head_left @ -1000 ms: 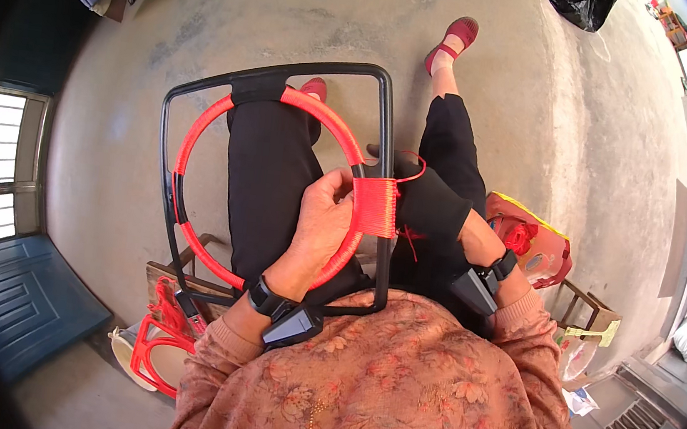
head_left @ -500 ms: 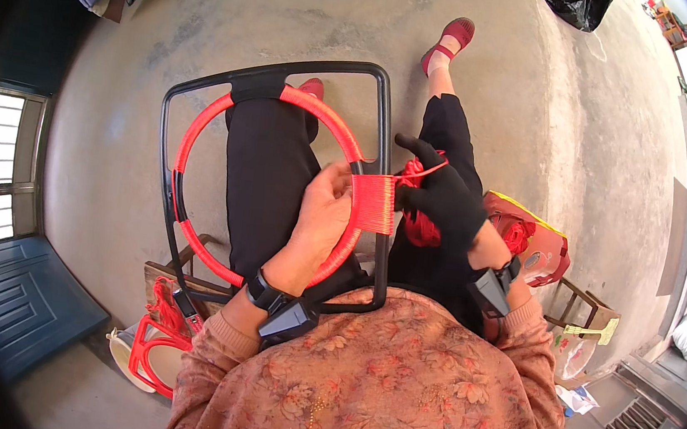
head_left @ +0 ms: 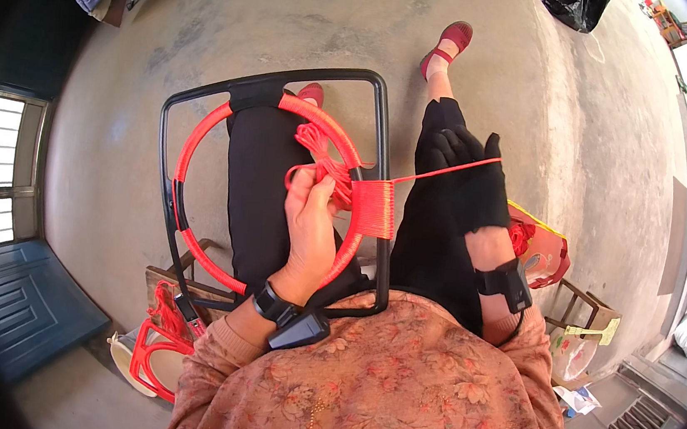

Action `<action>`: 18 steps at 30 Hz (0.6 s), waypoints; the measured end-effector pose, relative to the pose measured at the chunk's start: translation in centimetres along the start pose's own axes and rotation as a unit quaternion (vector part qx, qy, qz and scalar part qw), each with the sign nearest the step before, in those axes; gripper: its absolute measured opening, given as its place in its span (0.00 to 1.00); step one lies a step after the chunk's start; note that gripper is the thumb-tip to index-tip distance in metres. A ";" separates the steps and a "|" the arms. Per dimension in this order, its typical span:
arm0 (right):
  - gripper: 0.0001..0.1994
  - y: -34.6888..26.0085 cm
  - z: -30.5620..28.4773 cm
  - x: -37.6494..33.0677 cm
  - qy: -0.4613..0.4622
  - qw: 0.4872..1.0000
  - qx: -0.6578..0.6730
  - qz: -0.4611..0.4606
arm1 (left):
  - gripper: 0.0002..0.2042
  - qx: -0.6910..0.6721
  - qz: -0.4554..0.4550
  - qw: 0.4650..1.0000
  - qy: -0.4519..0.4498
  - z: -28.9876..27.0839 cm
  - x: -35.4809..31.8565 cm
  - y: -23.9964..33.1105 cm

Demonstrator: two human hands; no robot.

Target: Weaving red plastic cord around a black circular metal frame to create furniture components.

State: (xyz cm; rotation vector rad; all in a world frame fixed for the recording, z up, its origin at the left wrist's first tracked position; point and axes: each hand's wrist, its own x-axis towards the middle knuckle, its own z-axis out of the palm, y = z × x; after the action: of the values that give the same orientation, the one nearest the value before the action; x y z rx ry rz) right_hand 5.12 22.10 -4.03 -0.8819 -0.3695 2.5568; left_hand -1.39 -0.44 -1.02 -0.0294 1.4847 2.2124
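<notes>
Between both hands — red cord (head_left: 440, 171) taut, right grip (head_left: 468, 182) — left hand (head_left: 309, 223)

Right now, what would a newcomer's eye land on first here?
The red ring inside the black metal frame on the person's lap, bound to the frame's right bar by tight red cord wraps. The left hand grips the ring beside them, while the gloved right hand pulls a cord strand taut rightward.

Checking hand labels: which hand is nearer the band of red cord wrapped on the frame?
Left. The left hand grips the ring beside the wrapped band; the gloved right hand pulls the cord away.
</notes>
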 end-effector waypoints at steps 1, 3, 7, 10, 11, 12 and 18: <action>0.19 0.0 0.2 -1.2 -0.097 0.983 -0.145 -0.056 | 0.09 0.063 0.053 0.996 0.018 0.2 -0.2 0.3; 0.20 1.1 1.4 -3.4 -0.163 0.879 -0.421 -0.154 | 0.08 0.221 0.240 0.945 -0.024 0.7 -0.7 0.9; 0.19 3.4 5.1 -7.9 -0.274 0.666 -0.619 -0.315 | 0.13 0.405 0.384 0.825 -0.085 1.4 -1.2 2.1; 0.09 2.6 6.7 -8.3 -0.227 0.826 -0.459 -0.237 | 0.14 0.321 0.343 0.883 -0.011 1.6 -1.2 2.0; 0.09 1.4 6.4 -8.0 -0.229 0.755 -0.551 -0.273 | 0.14 0.348 0.335 0.875 -0.004 1.3 -0.9 2.0; 0.08 -0.5 5.6 -7.6 -0.237 0.662 -0.646 -0.298 | 0.13 0.280 0.260 0.924 -0.014 1.4 -0.7 1.6; 0.02 -12.9 -3.2 -1.8 -0.119 0.206 -0.906 -0.351 | 0.14 0.218 0.152 0.964 -0.034 0.8 0.1 0.5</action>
State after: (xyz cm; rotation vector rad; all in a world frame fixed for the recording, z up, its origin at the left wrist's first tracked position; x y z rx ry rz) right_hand 12.17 33.01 -0.76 -0.2857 -3.0020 0.1051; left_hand -1.48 0.16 -0.27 0.4398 2.0116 2.0268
